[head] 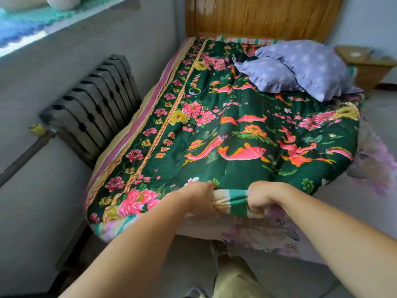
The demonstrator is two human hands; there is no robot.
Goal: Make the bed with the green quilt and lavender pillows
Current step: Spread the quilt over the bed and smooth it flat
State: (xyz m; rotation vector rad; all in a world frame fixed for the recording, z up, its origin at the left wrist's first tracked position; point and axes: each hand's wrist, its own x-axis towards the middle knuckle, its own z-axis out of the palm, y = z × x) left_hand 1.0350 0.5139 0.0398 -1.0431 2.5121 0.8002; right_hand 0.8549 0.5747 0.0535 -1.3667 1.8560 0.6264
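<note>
at the near edge of the bed, the left hand (198,195) and the right hand (263,196) are sitting close side by side, both with fingers curled tight and gripping a bunched fold of striped cloth (231,201), green, cream and tan, that is showing between them at the foot of the green quilt (214,125). the knuckles of both hands are pressing against the quilt's near hem. the quilt, dark green with pink flowers, yellow borders and orange-pink fish, is lying spread over most of the bed, its left edge running along a band of striped bedding (137,123) that is peeking out beside it. on the right, a pale floral sheet (373,160) is hanging off the side and continuing under the near end. two lavender pillows (300,69) are lying on top of the quilt at the far right, one leaning on the other, just in front of the wooden headboard (264,16). to the left of the bed, a dark radiator (94,100) is standing against the grey wall, with a pipe (25,155) running off to the near left. a wooden bedside table (365,63) is standing at the far right, beyond the pillows. both bare forearms are reaching in from the near edge, over the floor.
</note>
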